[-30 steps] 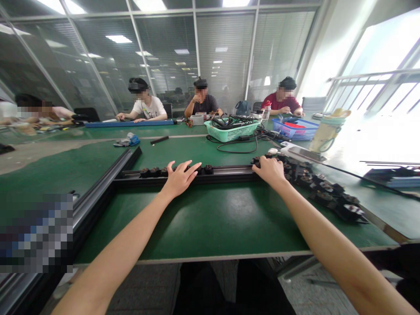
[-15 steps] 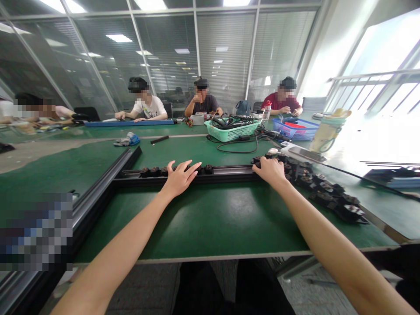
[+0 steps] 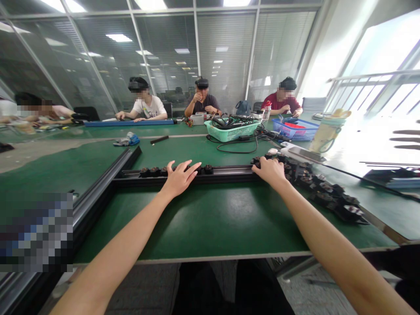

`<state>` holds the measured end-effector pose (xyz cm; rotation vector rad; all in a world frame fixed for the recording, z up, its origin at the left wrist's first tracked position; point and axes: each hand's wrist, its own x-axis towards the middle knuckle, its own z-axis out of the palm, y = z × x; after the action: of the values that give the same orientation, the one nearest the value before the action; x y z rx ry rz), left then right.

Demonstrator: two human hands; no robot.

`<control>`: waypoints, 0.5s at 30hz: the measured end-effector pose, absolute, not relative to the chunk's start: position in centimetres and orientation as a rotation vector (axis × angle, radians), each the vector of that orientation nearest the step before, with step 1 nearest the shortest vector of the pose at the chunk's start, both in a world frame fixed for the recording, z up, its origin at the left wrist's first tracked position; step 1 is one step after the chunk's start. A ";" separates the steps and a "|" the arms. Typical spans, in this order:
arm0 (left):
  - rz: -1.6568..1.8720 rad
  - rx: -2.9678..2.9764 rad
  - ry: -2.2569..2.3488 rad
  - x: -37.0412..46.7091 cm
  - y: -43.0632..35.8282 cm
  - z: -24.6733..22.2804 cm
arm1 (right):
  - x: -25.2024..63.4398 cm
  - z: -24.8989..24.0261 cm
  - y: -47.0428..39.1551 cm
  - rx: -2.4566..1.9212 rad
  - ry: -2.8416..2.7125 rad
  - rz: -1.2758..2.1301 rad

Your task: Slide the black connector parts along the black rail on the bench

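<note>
The black rail passes under the spread, empty left fingers to the curled right fingers, whose hold is unclear.

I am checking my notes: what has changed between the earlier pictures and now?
At the right edge, blurred finger-like shapes, perhaps another person's, have come into view. The left hand stays spread over the small black parts in the rail, the right hand at the rail's right end; neither visibly took or released anything. The green basket stays too.

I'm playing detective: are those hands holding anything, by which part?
Can't tell: the left hand spreads over black parts in the rail; right hand hides any hold.
</note>
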<state>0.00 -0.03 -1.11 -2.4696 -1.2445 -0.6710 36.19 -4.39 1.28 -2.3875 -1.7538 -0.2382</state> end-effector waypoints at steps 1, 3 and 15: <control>-0.669 -2.467 -1.244 0.0 0.0 -1.1 | 36.2 1.3 -4.4 -2.387 -1.752 -0.236; -0.666 -2.467 -1.243 0.0 0.0 -1.1 | 36.2 1.3 -4.4 -2.385 -1.751 -0.231; -0.659 -2.463 -1.242 0.1 -0.1 -1.1 | 36.2 1.3 -4.5 -2.395 -1.745 -0.235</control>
<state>0.06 -0.06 -1.09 -2.4628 -1.2418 -0.6590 36.25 -4.54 1.28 -2.3951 -1.7453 -0.2346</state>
